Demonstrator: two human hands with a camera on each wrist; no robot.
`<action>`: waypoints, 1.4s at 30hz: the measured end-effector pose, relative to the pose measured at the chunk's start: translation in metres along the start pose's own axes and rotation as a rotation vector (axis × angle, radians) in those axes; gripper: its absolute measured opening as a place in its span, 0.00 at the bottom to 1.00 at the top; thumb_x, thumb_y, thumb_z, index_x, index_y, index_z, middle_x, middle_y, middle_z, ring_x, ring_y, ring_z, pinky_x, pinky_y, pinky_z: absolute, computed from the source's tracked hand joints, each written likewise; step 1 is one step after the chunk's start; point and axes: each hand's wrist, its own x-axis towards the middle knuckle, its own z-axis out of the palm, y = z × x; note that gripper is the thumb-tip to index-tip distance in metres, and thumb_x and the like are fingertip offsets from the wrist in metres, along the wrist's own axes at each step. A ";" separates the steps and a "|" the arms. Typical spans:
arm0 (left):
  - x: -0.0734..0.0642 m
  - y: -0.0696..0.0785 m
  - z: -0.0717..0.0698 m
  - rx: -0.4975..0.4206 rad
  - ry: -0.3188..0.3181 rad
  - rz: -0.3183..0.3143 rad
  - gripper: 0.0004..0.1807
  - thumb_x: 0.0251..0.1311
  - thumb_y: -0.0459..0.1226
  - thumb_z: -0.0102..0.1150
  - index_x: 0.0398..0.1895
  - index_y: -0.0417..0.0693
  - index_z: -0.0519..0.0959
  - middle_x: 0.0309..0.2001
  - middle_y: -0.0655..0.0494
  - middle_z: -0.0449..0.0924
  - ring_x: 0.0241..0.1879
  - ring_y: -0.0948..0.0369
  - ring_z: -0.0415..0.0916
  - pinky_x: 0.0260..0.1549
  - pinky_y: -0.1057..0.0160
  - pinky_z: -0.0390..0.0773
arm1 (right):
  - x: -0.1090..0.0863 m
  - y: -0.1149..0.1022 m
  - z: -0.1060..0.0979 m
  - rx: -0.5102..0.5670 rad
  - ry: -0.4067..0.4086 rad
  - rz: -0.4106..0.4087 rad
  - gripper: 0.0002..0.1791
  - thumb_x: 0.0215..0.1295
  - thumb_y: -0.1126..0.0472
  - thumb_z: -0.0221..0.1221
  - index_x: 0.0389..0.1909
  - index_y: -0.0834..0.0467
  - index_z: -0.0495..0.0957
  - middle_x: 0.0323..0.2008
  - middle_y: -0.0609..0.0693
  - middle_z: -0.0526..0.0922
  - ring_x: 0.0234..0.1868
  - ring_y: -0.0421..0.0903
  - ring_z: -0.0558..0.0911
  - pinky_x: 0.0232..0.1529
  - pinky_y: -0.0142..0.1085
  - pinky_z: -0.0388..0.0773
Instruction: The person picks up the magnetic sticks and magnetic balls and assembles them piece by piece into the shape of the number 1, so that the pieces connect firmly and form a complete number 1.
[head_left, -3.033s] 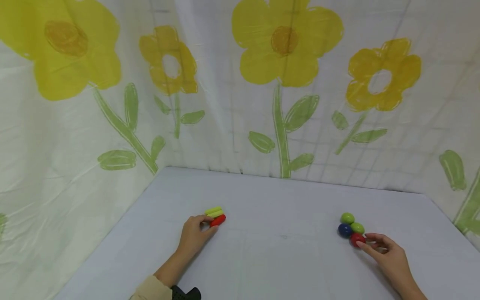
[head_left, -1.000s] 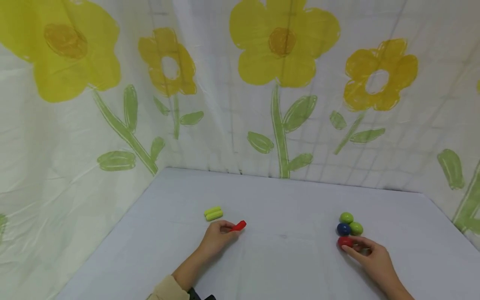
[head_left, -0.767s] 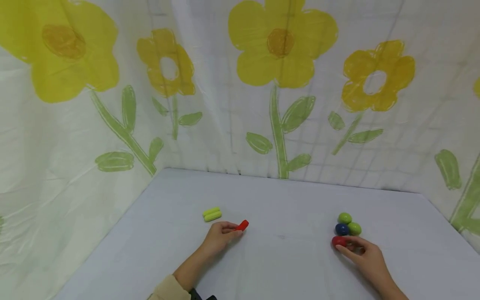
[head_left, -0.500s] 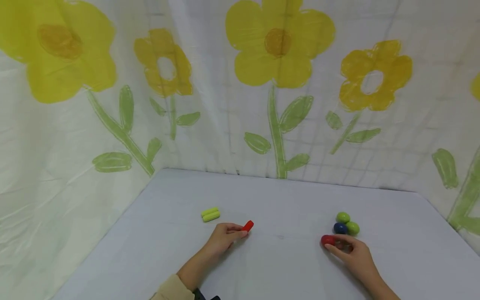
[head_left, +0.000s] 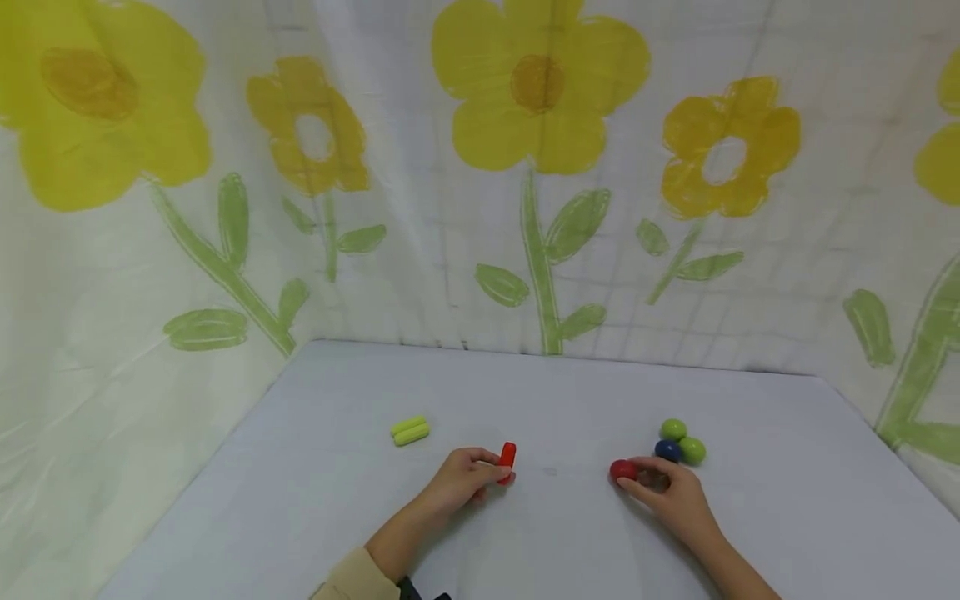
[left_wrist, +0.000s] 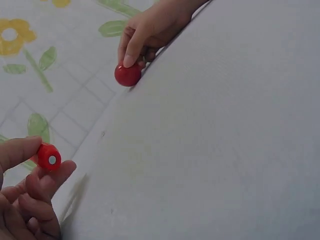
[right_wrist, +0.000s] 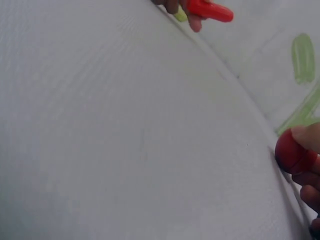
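Note:
My left hand (head_left: pixel 459 483) pinches a short red stick (head_left: pixel 507 458) between thumb and fingers, held up near the middle of the white table. In the left wrist view, the end of that red stick (left_wrist: pixel 50 157) faces the camera and shows a pale round spot. My right hand (head_left: pixel 677 498) pinches a glossy red ball (head_left: pixel 622 471) at its fingertips, to the right of the stick and apart from it. A seam line crosses the red ball (right_wrist: pixel 290 152) in the right wrist view. The red stick (right_wrist: pixel 212 11) also appears at the top there, in the left fingers.
Two yellow-green sticks (head_left: pixel 410 431) lie side by side at the left on the table (head_left: pixel 555 550). Two green balls (head_left: pixel 692 451) and a dark blue ball (head_left: pixel 667 451) sit clustered behind the right hand. A white curtain (head_left: pixel 420 275) with yellow flowers hangs behind the table.
My left hand has carried the red stick rightward from beside the yellow-green sticks and turned it more upright. My right hand has brought the red ball leftward, away from the cluster. The view has shifted slightly.

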 end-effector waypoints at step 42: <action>0.019 0.008 0.042 0.077 -0.019 0.002 0.12 0.53 0.42 0.65 0.35 0.42 0.83 0.17 0.62 0.70 0.12 0.68 0.57 0.11 0.73 0.57 | 0.045 -0.045 0.073 0.134 -0.143 -0.013 0.19 0.51 0.55 0.68 0.42 0.61 0.82 0.38 0.50 0.84 0.35 0.39 0.76 0.34 0.29 0.73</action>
